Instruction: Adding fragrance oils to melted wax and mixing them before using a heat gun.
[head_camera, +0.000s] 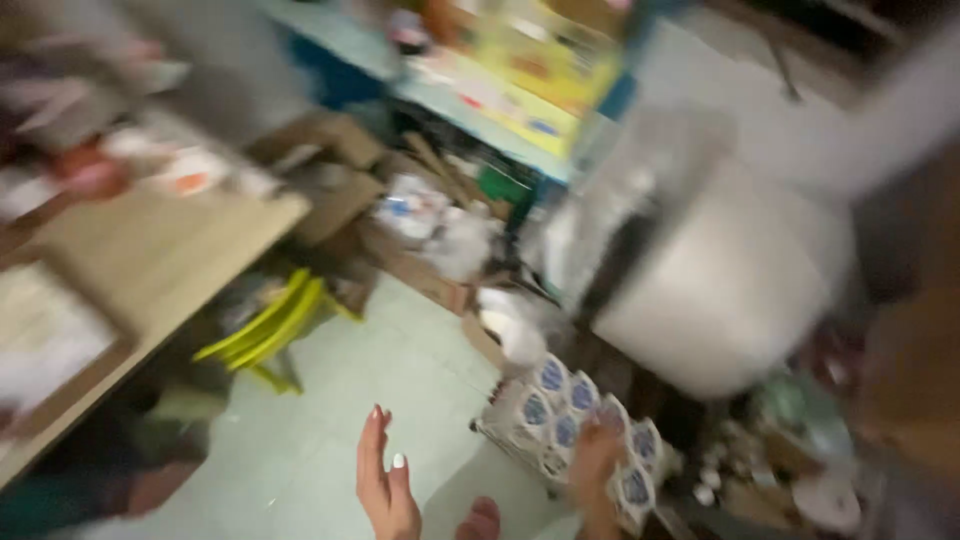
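The right hand (597, 462) is laid on a wrapped pack of white-and-blue containers (570, 425) on the floor, near right; grasp cannot be told through blur. The left hand (385, 480) is held released above green floor (380, 370). A firm two-handed grip is judged necessary before lifting.

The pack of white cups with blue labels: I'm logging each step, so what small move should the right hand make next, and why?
Probably close the fingers for a firmer grip. The right hand already rests on the pack of cups on the floor, while the left hand hangs open and apart from it. The blur hides whether the fingers have closed yet.
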